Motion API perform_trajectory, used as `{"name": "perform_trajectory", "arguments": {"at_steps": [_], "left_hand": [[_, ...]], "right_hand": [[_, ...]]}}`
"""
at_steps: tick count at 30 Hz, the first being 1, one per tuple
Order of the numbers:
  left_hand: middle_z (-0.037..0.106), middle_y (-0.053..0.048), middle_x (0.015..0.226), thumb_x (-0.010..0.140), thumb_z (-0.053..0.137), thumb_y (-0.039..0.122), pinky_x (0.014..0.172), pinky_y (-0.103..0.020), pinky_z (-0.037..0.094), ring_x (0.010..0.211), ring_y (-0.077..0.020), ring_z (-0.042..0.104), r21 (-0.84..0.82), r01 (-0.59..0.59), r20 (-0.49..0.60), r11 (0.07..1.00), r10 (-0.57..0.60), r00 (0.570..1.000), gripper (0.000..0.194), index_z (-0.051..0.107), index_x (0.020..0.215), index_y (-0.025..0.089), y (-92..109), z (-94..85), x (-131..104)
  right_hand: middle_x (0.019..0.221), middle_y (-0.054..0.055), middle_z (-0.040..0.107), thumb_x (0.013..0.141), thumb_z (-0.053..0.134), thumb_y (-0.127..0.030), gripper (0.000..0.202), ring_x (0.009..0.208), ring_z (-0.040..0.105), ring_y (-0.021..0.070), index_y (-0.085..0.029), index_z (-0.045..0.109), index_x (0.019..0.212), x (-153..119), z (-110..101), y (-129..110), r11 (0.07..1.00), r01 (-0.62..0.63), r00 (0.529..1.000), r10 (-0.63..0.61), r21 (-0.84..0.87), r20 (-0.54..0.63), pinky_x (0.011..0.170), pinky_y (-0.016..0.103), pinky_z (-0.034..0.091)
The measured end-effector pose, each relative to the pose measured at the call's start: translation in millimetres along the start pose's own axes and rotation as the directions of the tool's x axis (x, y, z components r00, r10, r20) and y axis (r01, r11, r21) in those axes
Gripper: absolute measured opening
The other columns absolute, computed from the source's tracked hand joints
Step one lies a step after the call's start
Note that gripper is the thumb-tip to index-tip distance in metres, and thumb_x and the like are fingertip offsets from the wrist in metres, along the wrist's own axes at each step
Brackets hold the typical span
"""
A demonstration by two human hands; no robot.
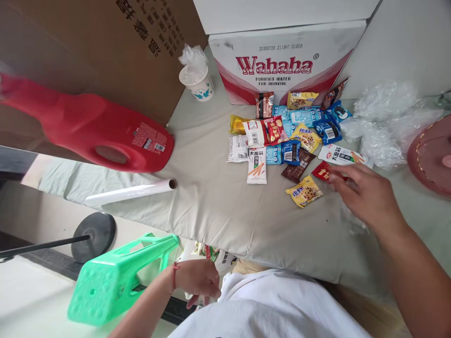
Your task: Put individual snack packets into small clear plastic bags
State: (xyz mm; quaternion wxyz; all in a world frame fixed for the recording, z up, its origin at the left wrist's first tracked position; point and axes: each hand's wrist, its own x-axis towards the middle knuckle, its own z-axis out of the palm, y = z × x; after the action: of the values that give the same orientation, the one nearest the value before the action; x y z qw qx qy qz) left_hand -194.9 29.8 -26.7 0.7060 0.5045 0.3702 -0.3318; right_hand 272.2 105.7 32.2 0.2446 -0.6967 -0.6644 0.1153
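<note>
My right hand (362, 190) pinches a small red packet (321, 172) at the right end of the snack pile. Just left of it lie a yellow packet (303, 191) and a brown packet (298, 166), and a white packet (340, 155) rests behind it. Several more blue, yellow, red and white snack packets spread toward the Wahaha box. My left hand (199, 280) hangs low by the table's front edge, close to the white shirt, with its fingers partly curled; whether it holds anything is hidden. Behind it, below the edge, a bag with green and red print (207, 251) shows partly.
The Wahaha box (282, 65) stands at the back. Crumpled clear plastic (384, 126) and a pink round object (431, 157) are on the right. A paper cup (199, 82), red jug (112, 134) and white roll (130, 192) lie left, with a green stool (102, 286) below.
</note>
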Motion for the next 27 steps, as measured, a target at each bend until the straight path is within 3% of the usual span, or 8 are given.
{"name": "perform_trajectory", "arguments": {"at_steps": [3, 4, 7, 9, 13, 17, 23, 27], "left_hand": [[0.078, -0.006, 0.084, 0.098, 0.058, 0.04, 0.058, -0.023, 0.05, 0.06, -0.0134, 0.065, 0.193, -0.399, -0.25, 0.897, 0.438, 0.864, 0.031, 0.076, 0.115, 0.021, 86, -25.4, -36], [0.077, -0.005, 0.086, 0.101, 0.053, 0.04, 0.062, -0.023, 0.051, 0.065, -0.0135, 0.066, 0.288, -0.443, -0.454, 0.849, 0.529, 0.717, 0.032, 0.075, 0.117, 0.021, 116, -37.9, -40], [0.074, -0.011, 0.104, 0.103, 0.052, 0.045, 0.087, -0.033, 0.055, 0.096, -0.0204, 0.068, 0.597, -0.306, -0.771, 0.741, 0.636, 0.035, 0.035, 0.075, 0.111, 0.02, 198, -88.2, -23], [0.068, -0.015, 0.126, 0.099, 0.059, 0.051, 0.109, -0.046, 0.045, 0.124, -0.0287, 0.059, 0.733, -0.089, -0.679, 0.674, 0.722, -0.128, 0.043, 0.071, 0.126, 0.02, 242, -129.7, 2], [0.046, -0.018, 0.157, 0.079, 0.081, 0.059, 0.117, -0.067, 0.027, 0.149, -0.0459, 0.033, 0.692, 0.27, -0.708, 0.669, 0.702, 0.074, 0.085, 0.051, 0.153, 0.027, 296, -199.6, 48], [0.057, -0.021, 0.143, 0.087, 0.076, 0.045, 0.114, -0.071, 0.029, 0.135, -0.0431, 0.051, 0.713, 0.382, -0.693, 0.588, 0.675, 0.254, 0.069, 0.055, 0.15, 0.024, 299, -204.9, 62], [0.065, -0.013, 0.138, 0.101, 0.057, 0.019, 0.127, -0.066, 0.015, 0.145, -0.029, 0.049, 0.948, 0.268, -0.223, 0.172, 0.96, 0.171, 0.044, 0.057, 0.143, 0.03, 244, -137.2, 58], [0.063, -0.011, 0.146, 0.098, 0.063, 0.019, 0.13, -0.058, 0.017, 0.15, -0.0258, 0.045, 0.982, 0.147, -0.135, 0.119, 0.985, 0.109, 0.046, 0.057, 0.142, 0.031, 217, -102.7, 48]], "right_hand": [[0.15, 0.015, 0.056, 0.097, 0.059, -0.053, 0.061, 0.121, 0.065, 0.0332, -0.021, 0.058, 0.148, 52, 29, -18, 0.989, 0.092, 0.989, -0.077, -0.117, 0.127, 0.091, 0.043, 0.055], [0.157, 0.015, 0.048, 0.095, 0.061, -0.054, 0.067, 0.119, 0.065, 0.034, -0.023, 0.051, 0.154, 62, 38, -28, 0.978, 0.127, 0.973, -0.09, -0.167, 0.212, 0.087, 0.043, 0.056], [0.164, 0.014, 0.04, 0.099, 0.056, -0.048, 0.059, 0.107, 0.069, 0.0317, -0.026, 0.051, 0.154, 66, 59, -54, 0.922, 0.263, 0.901, -0.129, -0.284, 0.414, 0.077, 0.039, 0.056], [0.162, 0.014, 0.042, 0.104, 0.047, -0.04, 0.049, 0.097, 0.071, 0.0274, -0.027, 0.055, 0.15, 52, 64, -59, 0.888, 0.332, 0.868, -0.156, -0.318, 0.471, 0.07, 0.036, 0.054], [0.161, 0.011, 0.045, 0.105, 0.042, -0.036, 0.045, 0.093, 0.071, 0.0255, -0.029, 0.058, 0.147, 25, 53, -40, 0.89, 0.284, 0.882, -0.097, -0.356, 0.461, 0.064, 0.032, 0.051], [0.15, 0.01, 0.057, 0.103, 0.048, -0.038, 0.044, 0.112, 0.068, 0.0315, -0.026, 0.062, 0.142, 29, 37, -4, 0.957, 0.08, 0.949, 0.012, -0.278, 0.314, 0.072, 0.037, 0.055], [0.127, 0.012, 0.072, 0.103, 0.048, -0.041, 0.042, 0.117, 0.068, 0.0305, -0.019, 0.067, 0.133, 56, 35, 31, 0.999, 0.049, 0.996, -0.048, -0.002, 0.073, 0.098, 0.045, 0.055], [0.13, 0.013, 0.07, 0.103, 0.051, -0.042, 0.042, 0.119, 0.068, 0.0297, -0.019, 0.064, 0.135, 61, 34, 28, 0.992, 0.116, 0.991, -0.12, 0.057, 0.056, 0.099, 0.045, 0.056]]}}
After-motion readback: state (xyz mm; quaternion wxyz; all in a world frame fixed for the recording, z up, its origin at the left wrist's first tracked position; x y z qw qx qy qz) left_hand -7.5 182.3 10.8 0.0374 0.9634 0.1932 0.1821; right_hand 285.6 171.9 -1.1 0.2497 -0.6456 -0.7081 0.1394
